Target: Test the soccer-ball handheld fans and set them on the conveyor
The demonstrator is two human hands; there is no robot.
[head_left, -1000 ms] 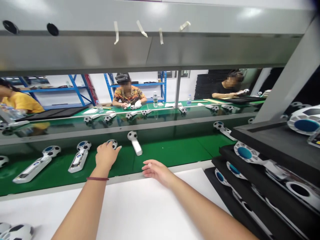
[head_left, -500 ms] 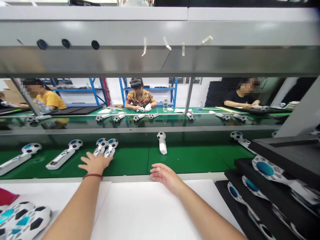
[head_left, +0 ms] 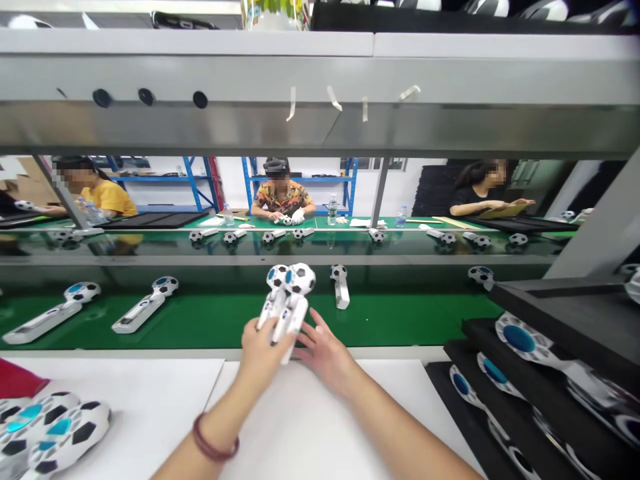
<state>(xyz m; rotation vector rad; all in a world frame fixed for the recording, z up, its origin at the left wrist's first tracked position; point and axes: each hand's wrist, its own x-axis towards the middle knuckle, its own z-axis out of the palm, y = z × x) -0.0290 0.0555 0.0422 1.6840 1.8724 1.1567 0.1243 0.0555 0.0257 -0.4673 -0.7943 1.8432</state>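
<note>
My left hand (head_left: 264, 360) is closed around the handles of two white handheld devices with soccer-ball-patterned heads, held side by side above the front edge of the green belt. The left device (head_left: 273, 303) and the right device (head_left: 293, 313) point their heads up and away from me. Close by on the right is my right hand (head_left: 327, 360), fingers apart and slightly curled, near the lower end of the right handle; whether it touches is unclear. Beyond it, a similar single device (head_left: 341, 287) lies on the belt.
More such devices (head_left: 145, 307) lie along the green belt (head_left: 400, 313). Black trays (head_left: 480, 360) holding devices are stacked at right. A pile of soccer-ball heads (head_left: 70, 433) sits at lower left on the white work surface (head_left: 310, 427). Co-workers sit across, beneath a grey overhead beam (head_left: 300, 67).
My left hand has lifted two devices off the belt and brought them rightward toward my right hand. The right hand's fingers have spread. A co-worker at right now holds a flat yellowish piece.
</note>
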